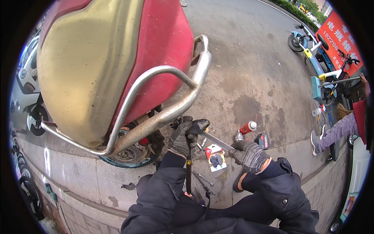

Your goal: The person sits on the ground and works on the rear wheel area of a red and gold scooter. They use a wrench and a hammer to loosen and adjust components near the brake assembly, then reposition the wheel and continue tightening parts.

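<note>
The right hand (249,156) wraps its fingers round a wrench (216,140), while the left hand (181,137) bends its fingers by the dark head, exact grip unclear.

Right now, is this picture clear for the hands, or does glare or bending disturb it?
Head view: left hand and right hand look fairly sharp; head view: soft daylight, shine on the curved metal bar; head view: pavement lines bend near the rim, corners black.
</note>
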{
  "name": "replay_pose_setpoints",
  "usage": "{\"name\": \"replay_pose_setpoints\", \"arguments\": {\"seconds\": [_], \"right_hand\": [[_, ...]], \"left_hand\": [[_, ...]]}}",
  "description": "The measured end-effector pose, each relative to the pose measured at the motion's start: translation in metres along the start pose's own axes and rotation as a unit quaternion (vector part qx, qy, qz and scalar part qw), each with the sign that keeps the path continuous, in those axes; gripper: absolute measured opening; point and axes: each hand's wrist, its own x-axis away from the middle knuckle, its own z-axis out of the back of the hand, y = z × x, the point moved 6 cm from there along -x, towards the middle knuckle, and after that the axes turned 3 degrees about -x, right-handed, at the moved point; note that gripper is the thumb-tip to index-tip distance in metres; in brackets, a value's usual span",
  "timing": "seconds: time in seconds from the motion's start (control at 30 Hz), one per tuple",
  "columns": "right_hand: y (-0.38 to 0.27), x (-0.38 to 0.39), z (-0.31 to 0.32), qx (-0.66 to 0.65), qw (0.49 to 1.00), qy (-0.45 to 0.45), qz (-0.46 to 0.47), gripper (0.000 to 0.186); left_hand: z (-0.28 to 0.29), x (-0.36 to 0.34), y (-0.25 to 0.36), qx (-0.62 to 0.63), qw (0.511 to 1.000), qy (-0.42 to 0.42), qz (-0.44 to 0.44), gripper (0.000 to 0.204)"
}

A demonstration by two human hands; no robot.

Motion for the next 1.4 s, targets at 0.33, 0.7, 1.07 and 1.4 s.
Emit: {"name": "replay_pose_setpoints", "arguments": {"seconds": [0.33, 0.7, 1.07, 1.4], "right_hand": [[-0.005, 0.024, -0.015, 0.134, 0.977, 0.132, 0.101, 0.036], [0.017, 0.016, -0.031, 0.107, 0.988, 0.078, 0.076, 0.032], [0.025, 0.010, -0.048, 0.020, 0.996, 0.045, 0.079, 0.040], [-0.006, 0.014, -0.065, -0.014, 0.988, -0.125, 0.092, 0.053]], "left_hand": [[0.014, 0.007, 0.003, -0.130, 0.991, 0.003, -0.030, 0.045], [-0.048, 0.102, 0.063, -0.524, 0.624, 0.113, -0.568, 0.048], [-0.121, 0.003, 0.025, -0.891, 0.394, -0.227, -0.015, 0.060], [-0.115, 0.012, 0.029, -0.898, 0.385, -0.204, -0.060, 0.042]]}}
